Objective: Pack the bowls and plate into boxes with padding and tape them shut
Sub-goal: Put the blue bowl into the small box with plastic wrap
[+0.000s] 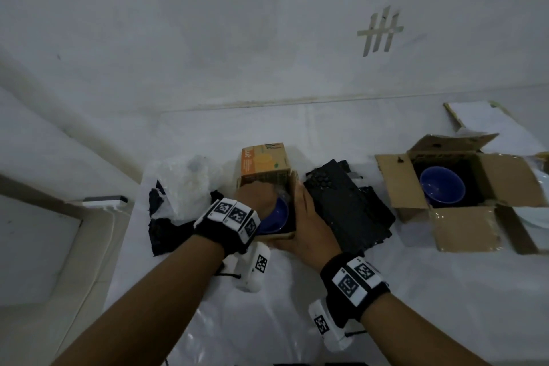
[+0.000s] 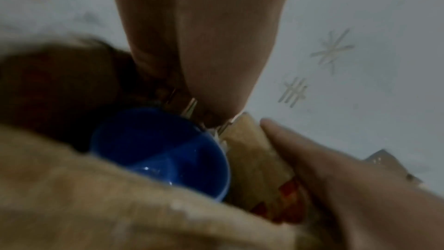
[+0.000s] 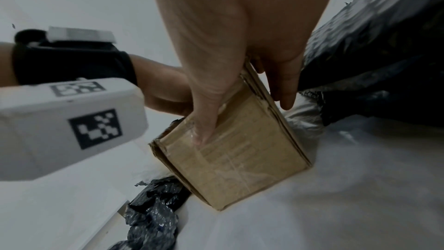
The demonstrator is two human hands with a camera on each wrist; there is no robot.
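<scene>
A small cardboard box (image 1: 264, 175) with an orange printed flap stands in the middle of the white-covered table. A blue bowl (image 1: 274, 214) (image 2: 163, 155) sits inside it. My left hand (image 1: 257, 199) (image 2: 206, 102) reaches into the box at the bowl's far rim, fingers curled down around a bit of clear plastic wrap (image 1: 282, 194); its fingertips are hidden. My right hand (image 1: 309, 217) (image 3: 245, 115) grips the box (image 3: 240, 159), thumb on the near face and fingers along its right side. A second open box (image 1: 463, 217) at the right holds another blue bowl (image 1: 442, 187) on black padding.
Black padding sheets (image 1: 347, 205) (image 3: 372, 54) lie just right of the small box. Crumpled clear wrap (image 1: 184, 187) and black wrap (image 1: 166, 235) lie to its left. A white plate (image 1: 534, 214) shows at the right edge, a flat white box (image 1: 475, 119) behind it.
</scene>
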